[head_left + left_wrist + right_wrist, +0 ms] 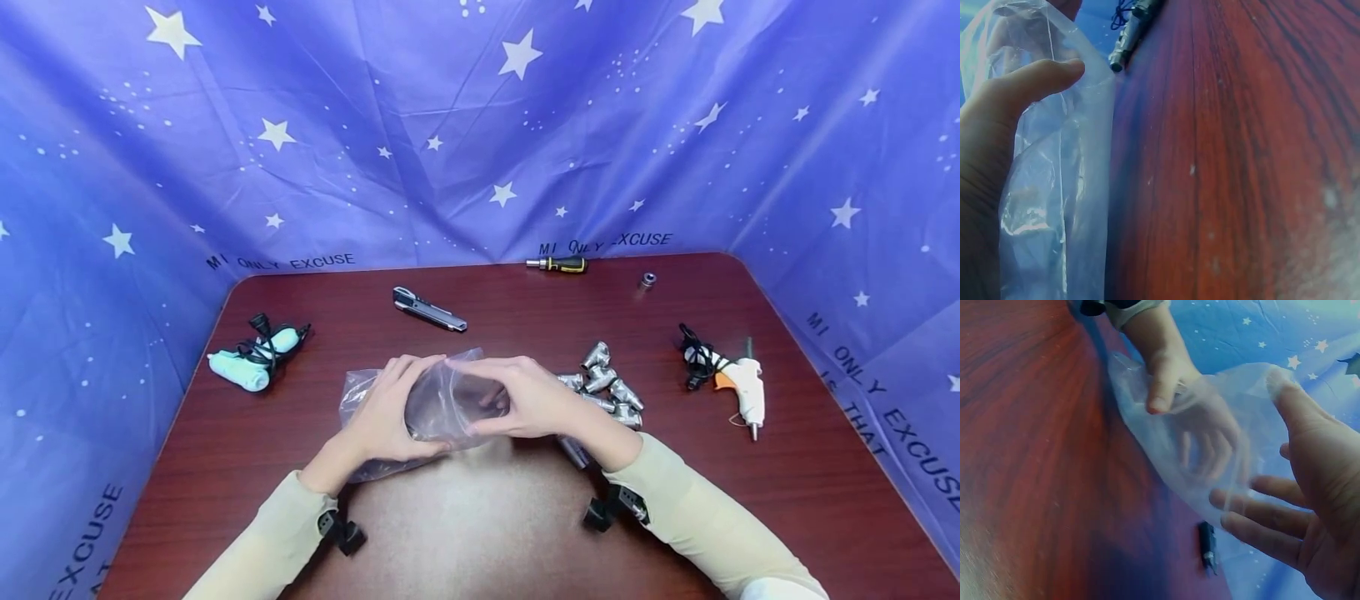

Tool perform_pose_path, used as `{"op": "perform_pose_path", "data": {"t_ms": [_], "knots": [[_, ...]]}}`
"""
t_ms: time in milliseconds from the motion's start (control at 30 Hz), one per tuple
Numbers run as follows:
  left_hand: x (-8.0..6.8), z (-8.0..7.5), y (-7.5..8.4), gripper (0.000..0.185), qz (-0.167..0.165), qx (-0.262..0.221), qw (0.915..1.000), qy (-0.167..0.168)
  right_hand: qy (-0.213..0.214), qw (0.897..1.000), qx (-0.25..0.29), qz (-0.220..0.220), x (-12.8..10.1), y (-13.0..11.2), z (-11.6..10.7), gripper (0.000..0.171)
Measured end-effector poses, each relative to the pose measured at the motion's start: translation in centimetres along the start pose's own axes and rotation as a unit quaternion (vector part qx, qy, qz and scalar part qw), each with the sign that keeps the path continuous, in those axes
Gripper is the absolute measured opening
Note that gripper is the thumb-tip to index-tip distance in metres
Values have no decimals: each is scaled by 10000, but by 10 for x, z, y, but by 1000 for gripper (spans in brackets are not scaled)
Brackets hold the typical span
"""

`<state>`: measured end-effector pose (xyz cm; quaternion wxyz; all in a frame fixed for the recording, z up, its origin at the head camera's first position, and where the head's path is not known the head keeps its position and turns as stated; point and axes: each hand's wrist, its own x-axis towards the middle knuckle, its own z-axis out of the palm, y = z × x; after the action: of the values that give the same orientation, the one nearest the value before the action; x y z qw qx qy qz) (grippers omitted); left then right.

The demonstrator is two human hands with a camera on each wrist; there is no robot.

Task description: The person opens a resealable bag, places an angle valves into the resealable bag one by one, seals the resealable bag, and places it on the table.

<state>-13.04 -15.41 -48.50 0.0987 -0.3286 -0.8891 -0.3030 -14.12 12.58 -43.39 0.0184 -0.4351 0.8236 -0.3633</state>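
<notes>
A clear plastic bag (435, 400) is held above the front middle of the table, its mouth spread toward the right. My left hand (386, 408) grips the bag from the left, thumb on the near side and fingers curved behind it. Through the film in the right wrist view, the left hand's fingers (1210, 450) show. At the bag's mouth is my right hand (528, 396), thumb and fingers wide apart. Its thumb (1294, 403) touches one edge of the bag, and its extended fingers (1266, 515) touch the opposite side. I see nothing inside the bag.
Several silvery metal fittings (600, 381) lie beside the right forearm. Behind the bag lies a utility knife (429, 310). A screwdriver (558, 264) and a small metal socket (647, 281) are at the back. A corded light-blue tool (243, 367) lies left, a glue gun (746, 387) right.
</notes>
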Motion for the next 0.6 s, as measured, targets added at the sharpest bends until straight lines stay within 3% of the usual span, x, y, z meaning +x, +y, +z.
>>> {"op": "perform_pose_path", "data": {"t_ms": [200,400,600], "knots": [[-1,-3,-4,121,63,-177,9997,148,191,9997,-135,-82,-7,3,-23,78],[-4,-3,-7,120,-14,-222,9997,56,382,9975,207,550,-23,14,-46,77],[-5,-3,-8,117,-84,-307,9995,-33,494,9942,-266,916,-39,31,-61,69]]}}
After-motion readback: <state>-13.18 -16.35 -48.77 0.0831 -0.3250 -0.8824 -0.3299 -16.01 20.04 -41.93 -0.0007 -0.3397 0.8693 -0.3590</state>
